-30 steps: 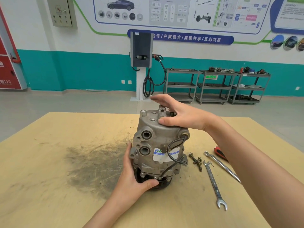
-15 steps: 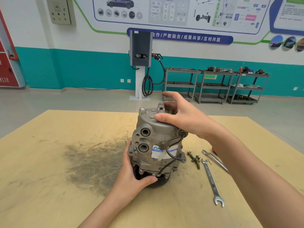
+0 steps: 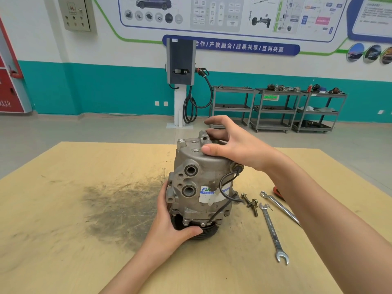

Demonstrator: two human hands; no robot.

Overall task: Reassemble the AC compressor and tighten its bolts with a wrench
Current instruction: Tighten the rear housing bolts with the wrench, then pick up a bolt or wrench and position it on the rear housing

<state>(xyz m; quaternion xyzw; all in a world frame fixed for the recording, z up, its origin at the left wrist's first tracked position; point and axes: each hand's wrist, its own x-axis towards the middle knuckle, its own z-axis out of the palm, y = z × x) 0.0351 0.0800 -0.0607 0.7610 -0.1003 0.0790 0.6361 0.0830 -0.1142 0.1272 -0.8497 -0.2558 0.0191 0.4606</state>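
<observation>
the ac compressor [image 3: 201,183] stands pulley-down on the wooden table [image 3: 63,209]. left hand [image 3: 171,225] grips its base, thumb in front. right hand [image 3: 231,145] clasps the top. bolts [image 3: 250,203] and wrenches [image 3: 272,230] lie right of the fingers.

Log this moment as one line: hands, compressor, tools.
left hand: grips compressor base | right hand: holds its top | compressor: upright on table | bolts, wrenches: loose on table, untouched
</observation>
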